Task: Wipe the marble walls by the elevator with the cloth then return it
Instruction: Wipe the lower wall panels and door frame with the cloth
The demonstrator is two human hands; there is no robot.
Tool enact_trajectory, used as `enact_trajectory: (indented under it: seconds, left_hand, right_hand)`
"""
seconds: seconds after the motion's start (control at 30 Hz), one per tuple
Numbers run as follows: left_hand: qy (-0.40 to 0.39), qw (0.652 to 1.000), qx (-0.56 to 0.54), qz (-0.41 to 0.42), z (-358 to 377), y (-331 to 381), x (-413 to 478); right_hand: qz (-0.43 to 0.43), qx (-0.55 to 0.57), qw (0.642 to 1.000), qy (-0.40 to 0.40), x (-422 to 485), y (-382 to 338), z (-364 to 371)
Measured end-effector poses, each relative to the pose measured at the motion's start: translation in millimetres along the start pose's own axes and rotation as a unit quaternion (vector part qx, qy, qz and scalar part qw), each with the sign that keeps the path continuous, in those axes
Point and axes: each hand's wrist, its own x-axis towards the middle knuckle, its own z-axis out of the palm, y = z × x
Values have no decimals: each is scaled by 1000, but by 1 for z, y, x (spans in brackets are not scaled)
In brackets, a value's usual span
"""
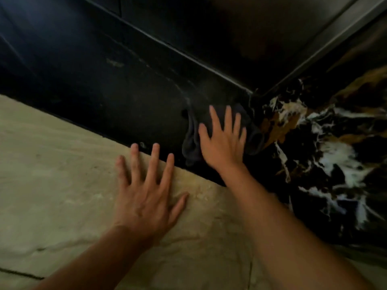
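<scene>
A dark grey cloth [191, 141] lies bunched against the black marble wall [129, 101] close to the inner corner. My right hand [223, 141] presses flat on the cloth with its fingers spread, covering its middle. My left hand [146, 185] rests flat and open on the beige stone surface [52, 174], fingertips at the edge where beige meets black. To the right of the corner is a black marble wall with white and gold veins [326, 147].
A metal trim strip [326, 42] runs from the corner up to the top right. A thin raised edge [167, 46] crosses the black panel diagonally. A dark joint line [18, 273] marks the beige stone at the lower left. The scene is dim.
</scene>
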Motion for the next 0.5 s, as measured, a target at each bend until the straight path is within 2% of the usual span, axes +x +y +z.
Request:
enact_trajectory:
  seconds: [0.07, 0.13, 0.2, 0.27, 0.37, 0.43, 0.5]
  left_hand:
    - [-4, 1000, -17, 2, 2, -2, -1]
    - [-13, 1000, -14, 7, 2, -2, -2]
    - [0, 1000, -16, 8, 2, -2, -1]
    - [8, 1000, -20, 9, 3, -3, 0]
    - [34, 999, -20, 13, 7, -2, 0]
    - [40, 999, -14, 11, 8, -2, 1]
    - [38, 999, -6, 11, 8, -2, 0]
  right_hand:
    - [11, 14, 999, -42, 60, -14, -8]
    - [16, 21, 998, -60, 77, -14, -13]
    - [-2, 18, 1000, -21, 50, -2, -8]
    - [-3, 5, 1000, 21, -21, 12, 3]
    - [6, -9, 1000, 22, -141, 27, 12]
    - [10, -10, 1000, 3, -147, 31, 10]
    - [9, -10, 1000, 13, -91, 21, 6]
